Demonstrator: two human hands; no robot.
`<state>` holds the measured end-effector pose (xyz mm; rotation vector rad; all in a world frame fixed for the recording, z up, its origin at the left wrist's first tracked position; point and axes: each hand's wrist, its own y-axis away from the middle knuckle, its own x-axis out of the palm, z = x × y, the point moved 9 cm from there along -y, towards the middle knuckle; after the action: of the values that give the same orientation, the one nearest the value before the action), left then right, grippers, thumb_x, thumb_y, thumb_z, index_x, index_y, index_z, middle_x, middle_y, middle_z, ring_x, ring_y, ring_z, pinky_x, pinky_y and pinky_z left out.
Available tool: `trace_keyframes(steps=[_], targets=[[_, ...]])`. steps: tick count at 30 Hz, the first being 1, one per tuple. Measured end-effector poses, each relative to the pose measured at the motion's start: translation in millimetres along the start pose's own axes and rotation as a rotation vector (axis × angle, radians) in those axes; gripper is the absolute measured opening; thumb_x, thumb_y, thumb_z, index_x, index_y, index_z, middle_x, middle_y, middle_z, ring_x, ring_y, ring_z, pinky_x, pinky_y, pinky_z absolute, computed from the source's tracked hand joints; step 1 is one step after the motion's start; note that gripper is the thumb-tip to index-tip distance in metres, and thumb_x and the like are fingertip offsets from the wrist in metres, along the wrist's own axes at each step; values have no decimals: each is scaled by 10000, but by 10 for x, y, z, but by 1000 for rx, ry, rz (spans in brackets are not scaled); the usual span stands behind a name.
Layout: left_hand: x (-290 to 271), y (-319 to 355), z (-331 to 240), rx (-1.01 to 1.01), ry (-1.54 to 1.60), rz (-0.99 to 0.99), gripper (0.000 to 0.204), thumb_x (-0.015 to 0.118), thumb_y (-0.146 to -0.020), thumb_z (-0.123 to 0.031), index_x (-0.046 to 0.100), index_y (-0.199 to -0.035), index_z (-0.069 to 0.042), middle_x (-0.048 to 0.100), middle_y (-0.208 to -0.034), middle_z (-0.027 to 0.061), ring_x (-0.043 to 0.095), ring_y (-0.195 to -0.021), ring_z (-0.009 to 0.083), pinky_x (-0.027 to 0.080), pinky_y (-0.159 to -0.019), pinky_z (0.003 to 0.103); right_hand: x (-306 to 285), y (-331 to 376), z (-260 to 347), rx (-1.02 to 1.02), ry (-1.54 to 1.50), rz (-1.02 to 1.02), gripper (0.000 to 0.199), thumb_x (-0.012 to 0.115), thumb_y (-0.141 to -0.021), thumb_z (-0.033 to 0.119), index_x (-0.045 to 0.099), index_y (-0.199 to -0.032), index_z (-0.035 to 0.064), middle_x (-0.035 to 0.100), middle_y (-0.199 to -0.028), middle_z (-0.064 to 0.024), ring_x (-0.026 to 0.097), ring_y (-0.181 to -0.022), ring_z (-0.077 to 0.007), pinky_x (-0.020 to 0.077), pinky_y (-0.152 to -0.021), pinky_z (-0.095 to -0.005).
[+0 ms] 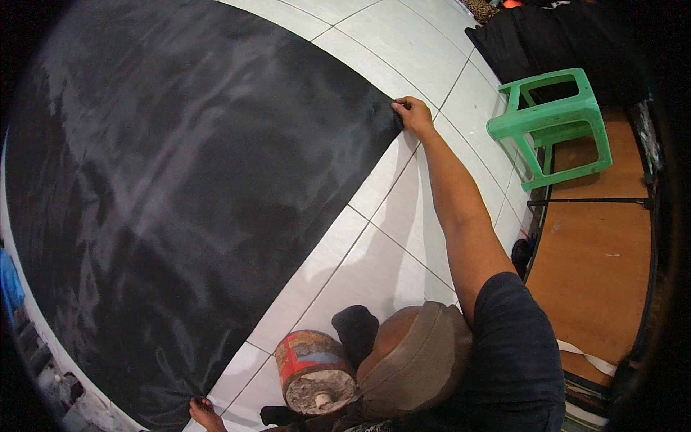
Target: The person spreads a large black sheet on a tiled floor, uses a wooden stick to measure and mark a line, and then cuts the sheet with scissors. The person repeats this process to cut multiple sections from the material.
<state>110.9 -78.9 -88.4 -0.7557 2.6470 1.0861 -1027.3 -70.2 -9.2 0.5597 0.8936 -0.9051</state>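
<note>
A large sheet of shiny black fabric (216,165) lies spread over the white tiled floor, with soft creases across it. At its right corner my right hand (413,117) pinches the edge between thumb and fingers, the arm stretched far out. Down at the near corner, my left hand (205,414) grips the same fabric, and small folds gather around its fingertips. Between the two hands the cloth's edge runs nearly straight. My left forearm is mostly outside the picture.
Beside my bent knee (417,353) lies a red, printed cylindrical container (314,371) with a whitish end and a knob. A green plastic stool (558,129) is at the right, near brown panels (590,281). Dark cloth (554,47) is heaped behind it. White tiles (374,266) border the fabric.
</note>
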Motion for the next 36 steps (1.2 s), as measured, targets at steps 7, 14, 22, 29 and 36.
trace_keyframes(steps=[7, 14, 22, 29, 36], targets=[[43, 270, -102, 55, 27, -112, 216, 590, -931, -287, 567, -884, -77, 531, -707, 27, 528, -628, 119, 434, -519, 229, 37, 79, 145, 27, -11, 17, 327, 703, -863, 306, 731, -1103, 86, 731, -1031, -153, 705, -952, -264, 531, -839, -347], [99, 278, -95, -22, 46, -96, 233, 593, -932, -297, 568, -883, -70, 522, -670, 23, 527, -609, 118, 436, -509, 224, 45, 45, 58, 3, -51, 9, 332, 709, -855, 278, 723, -1139, 105, 726, -1076, -135, 695, -1004, -257, 520, -888, -342], [116, 360, -105, 5, 25, -130, 255, 588, -935, -319, 566, -869, -74, 505, -677, 11, 502, -597, 119, 423, -507, 239, 38, 38, 61, -22, 24, -22, 340, 732, -839, 277, 726, -1145, 131, 727, -1067, -143, 700, -984, -269, 531, -864, -358], [56, 195, -64, -57, -44, -156, 275, 604, -926, -336, 538, -856, -79, 508, -671, 14, 502, -572, 119, 430, -498, 236, 31, 21, -57, 32, 3, 33, 319, 721, -848, 275, 733, -1131, 128, 734, -1048, -115, 705, -966, -258, 531, -855, -346], [71, 168, -37, -3, -30, -116, 242, 585, -949, -283, 537, -846, -69, 471, -639, 10, 459, -537, 119, 426, -503, 247, 57, -7, -81, 25, -2, 34, 301, 695, -894, 230, 719, -1157, 85, 740, -1041, -92, 693, -938, -195, 519, -831, -308]])
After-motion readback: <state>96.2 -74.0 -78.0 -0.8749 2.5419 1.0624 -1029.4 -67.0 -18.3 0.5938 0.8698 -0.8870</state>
